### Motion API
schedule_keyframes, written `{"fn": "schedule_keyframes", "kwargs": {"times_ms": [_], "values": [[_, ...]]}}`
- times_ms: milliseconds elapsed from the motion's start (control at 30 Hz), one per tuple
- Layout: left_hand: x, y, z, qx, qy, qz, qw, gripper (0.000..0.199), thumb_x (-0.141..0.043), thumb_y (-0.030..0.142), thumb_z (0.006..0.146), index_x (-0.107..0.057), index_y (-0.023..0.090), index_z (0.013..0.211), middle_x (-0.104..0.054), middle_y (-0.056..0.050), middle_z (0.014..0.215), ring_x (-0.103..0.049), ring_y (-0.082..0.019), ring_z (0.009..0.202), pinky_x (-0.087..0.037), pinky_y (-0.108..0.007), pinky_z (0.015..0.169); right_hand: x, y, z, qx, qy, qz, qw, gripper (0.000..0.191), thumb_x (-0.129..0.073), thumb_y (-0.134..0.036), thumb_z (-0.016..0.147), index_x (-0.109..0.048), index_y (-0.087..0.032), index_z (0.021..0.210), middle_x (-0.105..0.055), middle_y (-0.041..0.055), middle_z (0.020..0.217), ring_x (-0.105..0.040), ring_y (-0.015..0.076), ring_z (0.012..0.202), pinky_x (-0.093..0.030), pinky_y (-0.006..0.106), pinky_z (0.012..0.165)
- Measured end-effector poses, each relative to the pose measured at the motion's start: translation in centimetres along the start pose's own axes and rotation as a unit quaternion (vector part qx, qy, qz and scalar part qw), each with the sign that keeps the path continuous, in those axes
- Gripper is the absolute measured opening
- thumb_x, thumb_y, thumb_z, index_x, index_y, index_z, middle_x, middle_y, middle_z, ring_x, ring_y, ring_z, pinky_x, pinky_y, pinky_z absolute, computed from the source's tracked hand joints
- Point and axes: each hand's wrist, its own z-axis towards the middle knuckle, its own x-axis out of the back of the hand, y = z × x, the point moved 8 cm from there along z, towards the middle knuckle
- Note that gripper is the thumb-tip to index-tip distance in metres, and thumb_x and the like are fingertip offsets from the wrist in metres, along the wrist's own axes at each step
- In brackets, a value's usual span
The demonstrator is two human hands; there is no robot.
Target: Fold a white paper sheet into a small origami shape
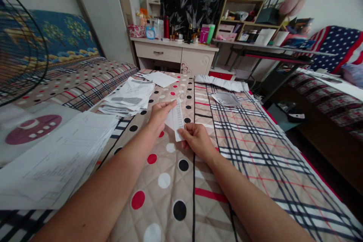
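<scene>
A small white folded sheet of paper (pixel 179 115) with rows of print along one strip is held up over the bed cover. My left hand (pixel 161 114) pinches its upper left edge between thumb and fingers. Lower down, my right hand (pixel 195 138) grips the bottom right corner, thumb on top and fingers partly behind the paper. Left of my hands lies a pile of printed sheets (pixel 127 96), and beyond it a blank white sheet (pixel 161 79). A grey printed piece (pixel 226 99) rests to the right on the plaid part.
Nearer on the left lie a large stack of printed papers (pixel 65 155) and a plastic bag with a purple print (pixel 34 128). A fan guard (pixel 21 45) juts in at upper left. A crumpled white strip (pixel 221 82) lies at the far right; a white dresser (pixel 170 53) stands behind.
</scene>
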Motion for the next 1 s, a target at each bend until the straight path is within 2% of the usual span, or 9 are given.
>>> {"fn": "schedule_keyframes", "kwargs": {"times_ms": [100, 200, 333, 433, 500, 667, 800, 1000], "values": [[-0.4, -0.3, 0.3, 0.045, -0.092, 0.022, 0.995, 0.04, -0.088, 0.039, 0.05, -0.066, 0.015, 0.073, -0.064, -0.001, 0.062, -0.055, -0.011, 0.047, -0.042, -0.023, 0.048, 0.2, 0.2, 0.1, 0.002, 0.013, 0.016, 1.0, 0.03, -0.056, -0.037, 0.083, -0.05, -0.02, 0.059, -0.053, -0.0035, 0.043, -0.043, 0.0085, 0.036, -0.031, 0.021, 0.038], [-1.1, -1.2, -0.4, 0.089, -0.185, 0.095, 0.974, 0.048, -0.09, 0.031, 0.047, -0.067, 0.016, 0.086, -0.07, -0.005, 0.073, -0.061, -0.014, 0.054, -0.046, -0.025, 0.051, 0.8, 0.4, 0.5, 0.012, 0.03, 0.035, 0.999, 0.03, -0.057, -0.04, 0.082, -0.05, -0.02, 0.061, -0.053, -0.0039, 0.044, -0.042, 0.0083, 0.037, -0.03, 0.021, 0.04], [-2.1, -1.6, -1.3, 0.081, -0.242, 0.137, 0.957, 0.038, -0.089, 0.025, 0.047, -0.067, 0.015, 0.076, -0.07, -0.006, 0.072, -0.061, -0.014, 0.053, -0.046, -0.025, 0.052, 1.3, 0.5, 0.7, 0.027, 0.03, 0.034, 0.999, 0.033, -0.058, -0.042, 0.082, -0.049, -0.02, 0.06, -0.051, -0.0047, 0.044, -0.04, 0.0073, 0.038, -0.028, 0.021, 0.04], [-1.9, -1.6, -1.3, 0.089, -0.205, 0.125, 0.967, 0.036, -0.089, 0.024, 0.045, -0.067, 0.014, 0.072, -0.07, -0.006, 0.069, -0.061, -0.015, 0.053, -0.048, -0.028, 0.053, 1.1, 0.4, 0.6, 0.031, 0.004, 0.029, 0.999, 0.035, -0.059, -0.041, 0.082, -0.049, -0.019, 0.057, -0.051, -0.0044, 0.043, -0.038, 0.0064, 0.037, -0.027, 0.021, 0.04], [-1.3, -1.4, -1.0, 0.099, -0.169, 0.123, 0.973, 0.036, -0.089, 0.024, 0.044, -0.067, 0.014, 0.071, -0.07, -0.007, 0.066, -0.062, -0.017, 0.051, -0.048, -0.029, 0.052, 0.9, 0.3, 0.5, 0.028, -0.016, 0.024, 0.999, 0.036, -0.058, -0.041, 0.082, -0.047, -0.019, 0.056, -0.05, -0.0044, 0.042, -0.037, 0.006, 0.036, -0.025, 0.02, 0.04], [0.1, -0.5, 0.2, 0.1, -0.122, 0.076, 0.985, 0.03, -0.088, 0.022, 0.046, -0.065, 0.014, 0.062, -0.067, -0.005, 0.06, -0.059, -0.016, 0.046, -0.047, -0.029, 0.049, 0.3, -0.1, 0.1, 0.014, -0.068, 0.003, 0.998, 0.033, -0.058, -0.04, 0.082, -0.049, -0.019, 0.058, -0.05, -0.0051, 0.042, -0.036, 0.0058, 0.036, -0.023, 0.02, 0.039], [1.4, -0.1, 1.3, 0.073, -0.063, 0.041, 0.995, 0.033, -0.089, 0.022, 0.043, -0.065, 0.015, 0.063, -0.065, -0.002, 0.059, -0.056, -0.012, 0.044, -0.042, -0.024, 0.044, 0.1, -0.2, 0.0, 0.007, -0.078, 0.006, 0.997, 0.031, -0.058, -0.04, 0.081, -0.051, -0.019, 0.06, -0.049, -0.0057, 0.041, -0.035, 0.0057, 0.035, -0.023, 0.02, 0.038], [1.3, 0.6, 1.3, 0.008, -0.024, 0.024, 0.999, 0.038, -0.09, 0.035, 0.043, -0.064, 0.014, 0.063, -0.059, 0.001, 0.052, -0.049, -0.009, 0.04, -0.037, -0.022, 0.04, 0.0, -0.2, 0.2, 0.013, -0.078, 0.033, 0.996, 0.028, -0.06, -0.039, 0.081, -0.051, -0.019, 0.065, -0.054, -0.0043, 0.048, -0.041, 0.0068, 0.04, -0.029, 0.02, 0.042]]}}
